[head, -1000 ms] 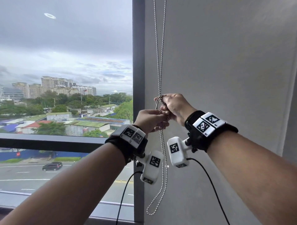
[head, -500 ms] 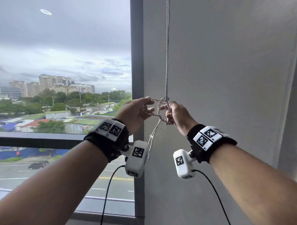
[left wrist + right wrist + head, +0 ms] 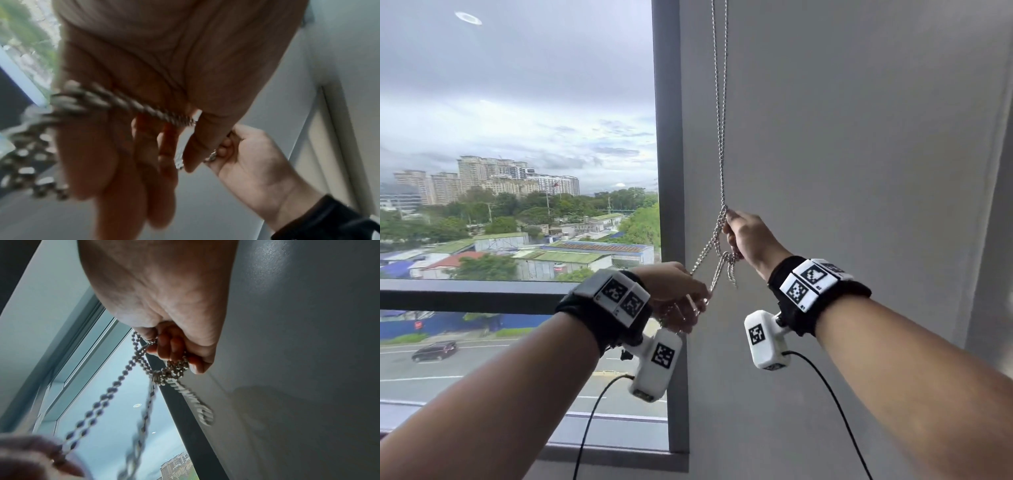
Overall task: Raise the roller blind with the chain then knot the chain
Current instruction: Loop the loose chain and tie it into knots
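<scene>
My right hand (image 3: pixel 748 236) grips bead chain (image 3: pixel 719 137) at forming knot (image 3: pixel 728 257); my left hand (image 3: pixel 674 294) pinches 2 strands below, pulled taut.

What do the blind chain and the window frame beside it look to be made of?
Chain: looks like metal bead chain, silvery and shiny, with small round beads that glint, clearest in the right wrist view; plated plastic cannot be ruled out. Window frame: a smooth, matte dark grey upright, probably painted or coated metal, though the look leaves that open.
</scene>
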Action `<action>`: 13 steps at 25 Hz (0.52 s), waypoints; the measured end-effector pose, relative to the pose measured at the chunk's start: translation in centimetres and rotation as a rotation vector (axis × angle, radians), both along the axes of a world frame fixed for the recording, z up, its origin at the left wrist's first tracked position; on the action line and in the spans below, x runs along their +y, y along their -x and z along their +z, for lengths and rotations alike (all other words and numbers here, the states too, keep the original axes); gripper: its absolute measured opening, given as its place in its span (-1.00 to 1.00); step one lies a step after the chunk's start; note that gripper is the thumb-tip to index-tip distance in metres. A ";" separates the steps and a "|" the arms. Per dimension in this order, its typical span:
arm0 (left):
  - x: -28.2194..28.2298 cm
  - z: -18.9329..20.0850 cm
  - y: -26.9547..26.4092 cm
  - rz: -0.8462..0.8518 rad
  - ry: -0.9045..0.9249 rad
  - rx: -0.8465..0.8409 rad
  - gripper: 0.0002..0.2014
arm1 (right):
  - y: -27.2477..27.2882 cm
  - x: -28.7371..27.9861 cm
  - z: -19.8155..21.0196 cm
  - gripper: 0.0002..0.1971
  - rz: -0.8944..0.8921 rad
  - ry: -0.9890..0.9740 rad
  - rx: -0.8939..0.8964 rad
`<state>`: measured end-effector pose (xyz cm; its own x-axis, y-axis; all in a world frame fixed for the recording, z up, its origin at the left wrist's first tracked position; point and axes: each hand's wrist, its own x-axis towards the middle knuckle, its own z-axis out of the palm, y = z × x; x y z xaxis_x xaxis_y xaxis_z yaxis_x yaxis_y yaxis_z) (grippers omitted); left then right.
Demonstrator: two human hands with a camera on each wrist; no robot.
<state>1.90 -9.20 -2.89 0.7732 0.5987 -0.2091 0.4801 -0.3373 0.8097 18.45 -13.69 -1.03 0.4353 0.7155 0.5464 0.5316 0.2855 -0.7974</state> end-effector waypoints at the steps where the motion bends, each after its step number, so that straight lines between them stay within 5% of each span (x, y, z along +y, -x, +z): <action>1: 0.1 -0.5 0.1 0.000 -0.023 0.059 -0.74 | -0.1 0.1 -0.1 -0.63 -0.010 0.005 0.007; 3: 0.6 -1.3 0.3 0.018 -0.019 -0.010 -0.76 | -0.5 0.1 -0.3 -0.63 -0.023 0.011 0.029; 8: 0.4 -0.8 -1.0 -0.038 0.291 -0.645 -0.89 | -0.4 0.1 -1.1 -0.68 0.016 0.021 0.028; 13: -0.6 -2.4 -1.8 -0.152 0.145 -0.175 -0.88 | -0.4 0.1 -1.1 -0.66 0.044 0.026 0.082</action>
